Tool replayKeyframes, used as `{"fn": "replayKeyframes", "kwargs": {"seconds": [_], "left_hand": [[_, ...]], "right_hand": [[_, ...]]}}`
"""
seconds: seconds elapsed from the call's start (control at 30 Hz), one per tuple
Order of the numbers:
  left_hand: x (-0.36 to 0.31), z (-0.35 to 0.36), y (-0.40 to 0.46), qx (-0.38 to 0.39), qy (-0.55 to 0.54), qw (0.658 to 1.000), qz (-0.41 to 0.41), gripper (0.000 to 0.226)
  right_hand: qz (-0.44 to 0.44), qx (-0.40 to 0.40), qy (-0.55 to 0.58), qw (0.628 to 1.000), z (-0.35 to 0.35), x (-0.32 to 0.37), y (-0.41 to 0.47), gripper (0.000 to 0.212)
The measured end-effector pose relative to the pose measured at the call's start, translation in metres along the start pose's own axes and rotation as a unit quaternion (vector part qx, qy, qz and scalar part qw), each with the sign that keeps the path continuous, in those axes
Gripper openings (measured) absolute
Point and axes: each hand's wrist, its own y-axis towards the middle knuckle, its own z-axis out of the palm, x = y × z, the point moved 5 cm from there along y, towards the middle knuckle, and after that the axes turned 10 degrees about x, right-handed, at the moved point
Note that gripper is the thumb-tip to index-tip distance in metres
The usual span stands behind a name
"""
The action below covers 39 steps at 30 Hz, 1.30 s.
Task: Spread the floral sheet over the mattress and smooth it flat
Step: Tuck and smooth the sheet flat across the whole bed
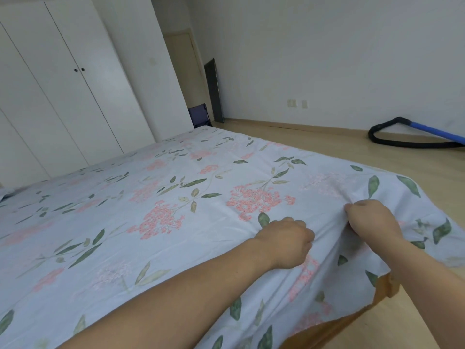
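1. The left hand [286,244] at 6 o'clock, fingers curled under, grips a pinch of the sheet [161,197]; creases fan out from it.
2. The right hand [370,220] just beside it at 5 o'clock also pinches the sheet, bunching a ridge between the two hands.
3. The sheet covers the bed top and hangs over the near edge and the 4 o'clock corner, where the wooden frame [385,288] shows below.
4. Bare floor [314,138] runs along the bed's right side from 4 to 1 o'clock.
5. A black hose [402,144] with a blue tube lies at 2 o'clock by the wall.
6. The wardrobe [75,84] stands close along the far edge, 10 o'clock.
7. A dark board [214,90] leans at 12 o'clock.
8. No writing can be read.
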Motion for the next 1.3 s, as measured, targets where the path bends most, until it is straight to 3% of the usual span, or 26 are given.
{"fn": "replayKeyframes", "kwargs": {"seconds": [0.07,0.13,0.23,0.3,0.33,0.4,0.47,0.57,0.67,1.13,1.3], "left_hand": [[0.008,0.001,-0.001,0.01,-0.059,0.998,0.036,0.024],[0.019,0.0,-0.009,0.002,-0.108,0.992,0.062,0.024],[0.049,-0.011,-0.022,-0.125,-0.168,0.977,0.028,0.019],[0.09,-0.017,-0.027,-0.2,-0.155,0.961,-0.112,0.026],[0.115,-0.015,-0.029,-0.189,-0.152,0.946,-0.214,0.039],[0.151,0.002,-0.033,-0.097,-0.18,0.902,-0.38,0.065],[0.155,0.019,-0.026,-0.021,-0.171,0.892,-0.419,0.075],[0.114,0.026,-0.003,-0.016,-0.149,0.935,-0.323,0.075],[0.079,0.026,0.01,-0.017,-0.127,0.96,-0.247,0.076],[0.037,0.027,0.049,0.024,-0.055,0.989,-0.136,0.078],[0.047,0.011,0.069,0.034,-0.096,0.989,-0.104,0.073]], "right_hand": [[0.008,-0.003,-0.049,0.999,-0.001,0.002,-0.003,0.028],[-0.018,-0.061,-0.12,0.991,-0.005,0.015,-0.007,0.023],[-0.129,-0.135,-0.161,0.969,-0.001,0.052,-0.01,0.021],[-0.195,-0.118,-0.178,0.957,0.015,0.08,-0.007,0.02],[-0.22,-0.101,-0.186,0.952,0.026,0.094,-0.003,0.023],[-0.256,-0.054,-0.205,0.943,0.047,0.113,0.007,0.032],[-0.267,0.021,-0.245,0.932,0.072,0.119,0.022,0.042],[-0.207,0.115,-0.347,0.908,0.09,0.097,0.049,0.054],[-0.143,0.141,-0.394,0.897,0.085,0.066,0.062,0.061],[0.003,0.058,-0.393,0.918,0.027,0.023,0.09,0.07],[0.055,0.023,-0.451,0.89,0.016,0.028,0.098,0.07]]}}
